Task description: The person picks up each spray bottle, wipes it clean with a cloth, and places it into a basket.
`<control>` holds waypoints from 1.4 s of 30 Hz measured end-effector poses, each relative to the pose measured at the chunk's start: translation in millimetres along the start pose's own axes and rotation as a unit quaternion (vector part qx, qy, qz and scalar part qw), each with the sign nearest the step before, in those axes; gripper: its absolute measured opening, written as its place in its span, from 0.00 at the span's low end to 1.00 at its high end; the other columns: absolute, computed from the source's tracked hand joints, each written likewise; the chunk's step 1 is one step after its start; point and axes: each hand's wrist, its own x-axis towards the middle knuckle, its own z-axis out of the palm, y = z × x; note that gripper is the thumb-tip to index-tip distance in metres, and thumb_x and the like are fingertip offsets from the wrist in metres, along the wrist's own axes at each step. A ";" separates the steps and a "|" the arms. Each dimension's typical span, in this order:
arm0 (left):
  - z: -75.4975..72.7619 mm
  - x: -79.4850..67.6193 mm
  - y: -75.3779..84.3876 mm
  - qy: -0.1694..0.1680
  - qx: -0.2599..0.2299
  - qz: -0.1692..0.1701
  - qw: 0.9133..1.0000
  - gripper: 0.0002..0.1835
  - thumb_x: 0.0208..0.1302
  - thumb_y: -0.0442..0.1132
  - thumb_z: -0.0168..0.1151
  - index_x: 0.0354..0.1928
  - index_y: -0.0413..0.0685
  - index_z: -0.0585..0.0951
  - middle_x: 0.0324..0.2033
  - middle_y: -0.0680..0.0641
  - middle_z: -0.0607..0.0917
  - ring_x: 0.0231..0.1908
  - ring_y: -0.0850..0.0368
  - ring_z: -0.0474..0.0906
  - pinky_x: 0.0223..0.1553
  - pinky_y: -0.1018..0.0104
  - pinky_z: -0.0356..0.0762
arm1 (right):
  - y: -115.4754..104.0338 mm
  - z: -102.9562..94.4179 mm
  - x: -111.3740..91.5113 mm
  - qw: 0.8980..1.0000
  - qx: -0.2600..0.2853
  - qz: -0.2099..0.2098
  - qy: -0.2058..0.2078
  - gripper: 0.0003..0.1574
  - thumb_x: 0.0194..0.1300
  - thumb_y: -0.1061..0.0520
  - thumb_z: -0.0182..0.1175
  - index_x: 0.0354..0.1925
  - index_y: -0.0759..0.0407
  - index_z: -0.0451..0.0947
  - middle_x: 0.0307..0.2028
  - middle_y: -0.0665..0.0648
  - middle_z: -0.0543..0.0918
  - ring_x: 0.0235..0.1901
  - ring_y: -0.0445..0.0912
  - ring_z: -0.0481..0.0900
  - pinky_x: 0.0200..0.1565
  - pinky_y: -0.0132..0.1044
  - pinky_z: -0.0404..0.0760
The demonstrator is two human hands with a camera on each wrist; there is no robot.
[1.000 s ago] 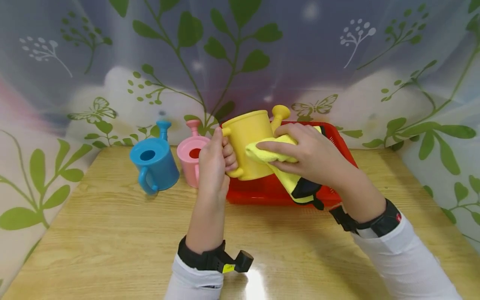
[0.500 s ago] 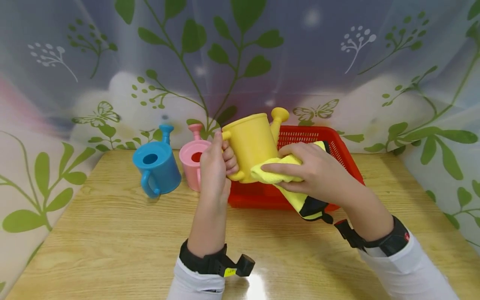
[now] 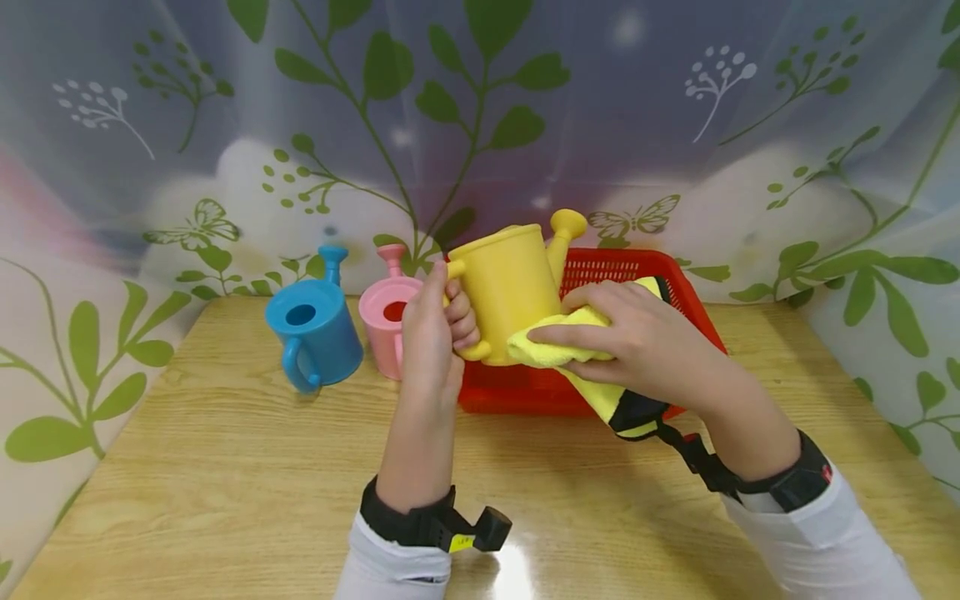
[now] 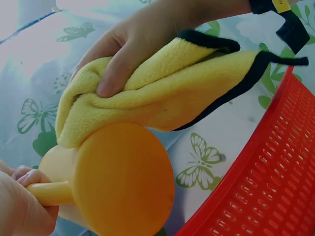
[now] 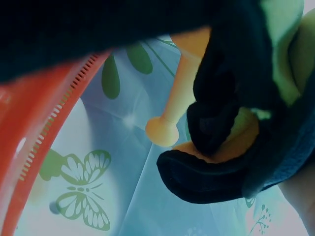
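Note:
My left hand (image 3: 438, 325) grips the handle of a yellow watering can (image 3: 510, 287), which is held up in front of a red basket with its spout (image 3: 561, 246) pointing right. In my right hand (image 3: 637, 342) is a yellow cloth (image 3: 551, 342) with black edging, bunched between thumb and fingers and pressed to the can's lower right side. The left wrist view shows the can's round base (image 4: 125, 182), with the cloth (image 4: 162, 98) lying along its upper edge. Dark cloth edging (image 5: 211, 182) covers much of the right wrist view, where the spout (image 5: 179, 93) shows behind it.
The red basket (image 3: 697, 312) stands on the wooden table (image 3: 262, 483) under the can and right hand. To the left are a blue watering can (image 3: 322, 333) and a pink watering can (image 3: 382, 321), the pink one partly behind my left hand. A printed curtain (image 3: 615, 125) hangs behind.
My right hand and the cloth have slid from the can's middle down to its lower right side. The left hand keeps its grip on the handle.

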 end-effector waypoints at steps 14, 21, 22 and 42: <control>1.7 -2.3 0.4 -0.030 -0.010 -0.002 0.999 0.18 0.66 0.51 0.47 0.22 0.50 0.63 0.11 0.55 0.56 0.11 0.61 0.47 0.14 0.74 0.46 | 20.0 0.2 21.5 0.998 -0.012 -0.014 0.065 0.27 0.48 0.57 0.68 0.49 0.46 0.76 0.40 0.63 0.76 0.36 0.53 0.73 0.31 0.46 0.73; 1.9 -2.6 -0.1 -0.038 -0.007 -0.004 0.999 0.18 0.67 0.50 0.46 0.22 0.50 0.63 0.10 0.56 0.56 0.10 0.63 0.47 0.13 0.74 0.45 | 29.4 -0.1 33.8 0.997 -0.021 0.011 0.074 0.26 0.51 0.58 0.66 0.51 0.47 0.75 0.41 0.64 0.75 0.34 0.55 0.72 0.33 0.45 0.72; 2.2 -2.9 -0.2 -0.040 -0.007 -0.005 0.999 0.18 0.67 0.50 0.46 0.22 0.50 0.63 0.10 0.56 0.56 0.10 0.63 0.47 0.13 0.74 0.45 | 30.1 -0.8 35.0 0.997 -0.021 0.018 0.074 0.26 0.52 0.58 0.66 0.51 0.47 0.75 0.40 0.64 0.74 0.34 0.55 0.72 0.33 0.45 0.71; 3.7 -5.7 -1.6 -0.037 -0.013 -0.003 0.999 0.17 0.67 0.50 0.46 0.22 0.50 0.63 0.10 0.56 0.57 0.10 0.63 0.48 0.13 0.74 0.46 | 28.7 13.6 44.5 0.965 0.003 0.217 0.150 0.21 0.60 0.50 0.58 0.53 0.47 0.73 0.40 0.62 0.73 0.36 0.52 0.71 0.33 0.45 0.72</control>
